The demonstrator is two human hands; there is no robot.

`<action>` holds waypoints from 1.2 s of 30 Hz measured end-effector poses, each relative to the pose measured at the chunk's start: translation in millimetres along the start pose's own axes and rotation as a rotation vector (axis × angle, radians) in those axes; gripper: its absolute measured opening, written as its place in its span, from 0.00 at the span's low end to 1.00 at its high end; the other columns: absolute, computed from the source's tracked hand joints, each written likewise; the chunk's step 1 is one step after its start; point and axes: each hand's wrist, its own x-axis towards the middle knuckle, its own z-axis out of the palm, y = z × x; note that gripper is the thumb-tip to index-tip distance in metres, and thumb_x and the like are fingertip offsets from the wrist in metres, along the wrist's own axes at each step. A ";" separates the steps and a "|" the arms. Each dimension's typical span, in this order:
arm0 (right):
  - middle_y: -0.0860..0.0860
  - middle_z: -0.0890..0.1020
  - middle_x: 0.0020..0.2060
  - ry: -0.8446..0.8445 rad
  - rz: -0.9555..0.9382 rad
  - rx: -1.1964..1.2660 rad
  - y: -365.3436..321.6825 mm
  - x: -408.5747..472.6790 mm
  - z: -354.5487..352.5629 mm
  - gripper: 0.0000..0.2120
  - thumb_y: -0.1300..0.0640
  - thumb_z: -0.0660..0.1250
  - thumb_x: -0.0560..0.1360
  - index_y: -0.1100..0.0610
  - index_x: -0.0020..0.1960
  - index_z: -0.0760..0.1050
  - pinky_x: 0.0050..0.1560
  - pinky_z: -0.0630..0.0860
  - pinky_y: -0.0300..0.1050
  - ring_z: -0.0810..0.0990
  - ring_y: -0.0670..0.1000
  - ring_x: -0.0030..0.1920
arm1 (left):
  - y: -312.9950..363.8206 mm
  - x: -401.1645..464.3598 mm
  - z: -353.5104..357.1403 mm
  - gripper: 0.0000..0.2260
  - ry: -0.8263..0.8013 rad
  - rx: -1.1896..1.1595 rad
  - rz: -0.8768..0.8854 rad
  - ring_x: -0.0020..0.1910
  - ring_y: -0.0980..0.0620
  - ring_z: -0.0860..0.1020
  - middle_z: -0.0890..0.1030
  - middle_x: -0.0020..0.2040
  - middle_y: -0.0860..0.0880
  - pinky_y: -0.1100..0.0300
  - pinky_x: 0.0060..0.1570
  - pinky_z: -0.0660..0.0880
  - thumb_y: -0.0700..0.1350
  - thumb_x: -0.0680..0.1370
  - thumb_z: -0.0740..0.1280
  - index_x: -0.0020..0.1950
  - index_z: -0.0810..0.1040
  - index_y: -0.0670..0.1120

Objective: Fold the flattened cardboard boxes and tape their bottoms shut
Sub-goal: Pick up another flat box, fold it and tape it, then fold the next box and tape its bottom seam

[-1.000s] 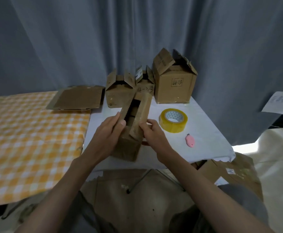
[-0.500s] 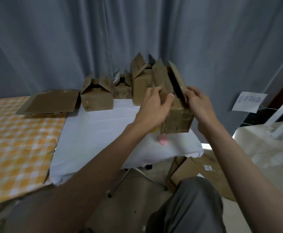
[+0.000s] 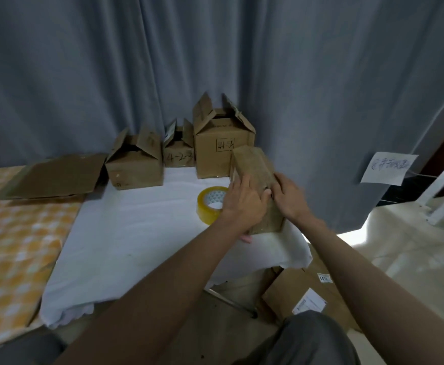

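Lowered from mid-air half a second ago, the box in hand [image 3: 255, 185] now stands on the right end of the white-covered table [image 3: 136, 246], closed flaps turned up, just in front of the tall finished box [image 3: 222, 151] by the grey curtain [image 3: 215, 61].

Going from large to small: the curtain hangs in soft folds; the table cloth is smooth and slightly rumpled at its edge; an orange checked cloth [image 3: 13, 233] covers the surface to the left. A flattened box [image 3: 55, 175] lies at the back, thin and stiff. Two smaller folded boxes [image 3: 136, 164] stand open-topped beside the tall one, all plain brown corrugated card with sharp creases. The yellow tape roll [image 3: 210, 204] lies flat, glossy, just left of the box in hand.

The left hand [image 3: 242, 204] lies over the box's near left side with fingers fairly straight, pressing the flaps; the right hand [image 3: 289, 198] curls over the right edge, gripping it.

I judge the risk is the flaps springing open once a hand leaves to fetch the tape, since card creases push back. The box also stands near the table's right edge, and a sideways shove could tip it off.
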 end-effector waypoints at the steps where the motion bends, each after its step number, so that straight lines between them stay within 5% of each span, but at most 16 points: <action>1: 0.59 0.71 0.71 -0.007 -0.013 -0.026 1.0 1.4 1.2 0.21 0.54 0.53 0.84 0.60 0.75 0.65 0.68 0.65 0.48 0.71 0.59 0.69 | -2.0 0.9 2.1 0.29 0.005 0.067 0.017 0.73 0.41 0.62 0.63 0.75 0.40 0.48 0.74 0.57 0.57 0.84 0.48 0.76 0.60 0.36; 7: 0.60 0.77 0.64 -0.027 -0.027 -0.087 -2.1 7.4 -23.0 0.15 0.53 0.51 0.85 0.56 0.63 0.74 0.64 0.68 0.51 0.74 0.61 0.65 | -4.6 9.3 -10.0 0.32 0.031 0.131 0.045 0.72 0.42 0.66 0.70 0.72 0.41 0.49 0.73 0.57 0.63 0.83 0.46 0.74 0.66 0.40; 11: 0.60 0.76 0.67 0.099 -0.102 -0.114 -27.9 -3.6 -50.5 0.19 0.54 0.51 0.85 0.59 0.71 0.71 0.67 0.67 0.50 0.73 0.61 0.67 | -17.8 6.8 -32.5 0.28 0.051 0.119 0.030 0.66 0.42 0.72 0.74 0.68 0.41 0.49 0.68 0.64 0.60 0.83 0.47 0.71 0.70 0.42; 15: 0.57 0.79 0.59 0.206 -0.293 -0.355 -66.4 -19.4 -49.3 0.17 0.52 0.51 0.84 0.57 0.65 0.73 0.59 0.72 0.53 0.76 0.59 0.59 | -47.2 -5.8 -62.7 0.21 0.169 0.221 0.085 0.56 0.43 0.76 0.78 0.57 0.42 0.51 0.59 0.69 0.55 0.83 0.51 0.60 0.76 0.44; 21: 0.56 0.78 0.46 0.262 -0.479 -0.559 -133.2 -52.0 37.7 0.17 0.51 0.49 0.78 0.57 0.50 0.74 0.54 0.73 0.54 0.77 0.59 0.50 | -145.8 -63.9 -96.0 0.21 0.391 0.348 -0.012 0.49 0.43 0.76 0.77 0.50 0.43 0.49 0.53 0.71 0.53 0.78 0.51 0.55 0.77 0.42; 26: 0.56 0.78 0.60 0.186 -0.509 -0.561 -177.5 -65.8 127.5 0.25 0.48 0.47 0.79 0.56 0.66 0.73 0.68 0.67 0.61 0.75 0.59 0.61 | -242.9 -122.3 -106.0 0.24 0.358 0.442 -0.200 0.51 0.43 0.75 0.77 0.52 0.44 0.49 0.57 0.70 0.54 0.79 0.48 0.58 0.77 0.42; 36: 0.55 0.76 0.62 0.096 -0.589 -0.477 -257.0 -40.9 250.9 0.19 0.49 0.54 0.81 0.55 0.67 0.70 0.69 0.65 0.56 0.73 0.57 0.62 | -379.9 -151.3 -127.2 0.22 0.331 0.520 -0.392 0.55 0.42 0.75 0.78 0.54 0.44 0.48 0.61 0.69 0.54 0.79 0.50 0.59 0.77 0.42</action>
